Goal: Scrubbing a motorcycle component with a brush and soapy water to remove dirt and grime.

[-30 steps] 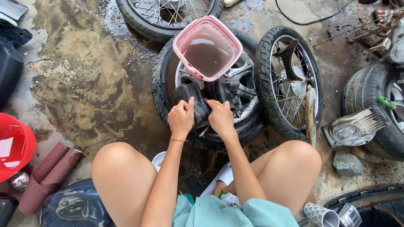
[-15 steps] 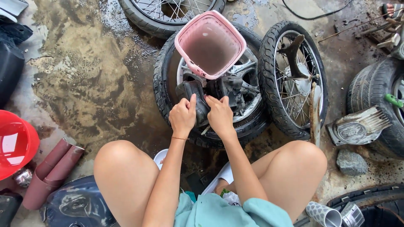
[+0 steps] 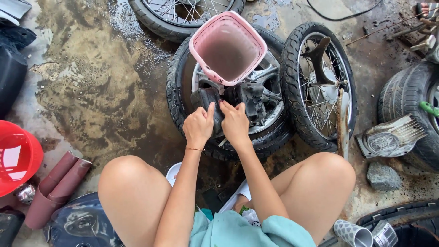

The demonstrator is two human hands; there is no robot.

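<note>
The person squats on the wet floor [image 3: 91, 82], both hands pushed together over a black part [image 3: 211, 106] that sits on a tyre [image 3: 183, 87] lying flat. The left hand [image 3: 198, 128] is curled into a near fist, its thumb raised against the part's dark, rounded edge. The right hand [image 3: 235, 124] presses in just beside it, its fingers [image 3: 227, 108] bent over the same piece, so both hands hold the black part between them.

Just beyond the fingers a pink basket [image 3: 227, 48] rests tilted on the tyre, its open mouth facing up. To the right of the hands a spoked wheel [image 3: 320, 87] leans against the tyre, and further right a grey finned cover [image 3: 388, 137] lies beside a stone [image 3: 383, 176]. Another spoked wheel [image 3: 183, 16] lies past the basket.

Well to the left of the hands sit a red bowl [image 3: 16, 158] and two maroon tubes [image 3: 55, 183], near the person's left knee.
</note>
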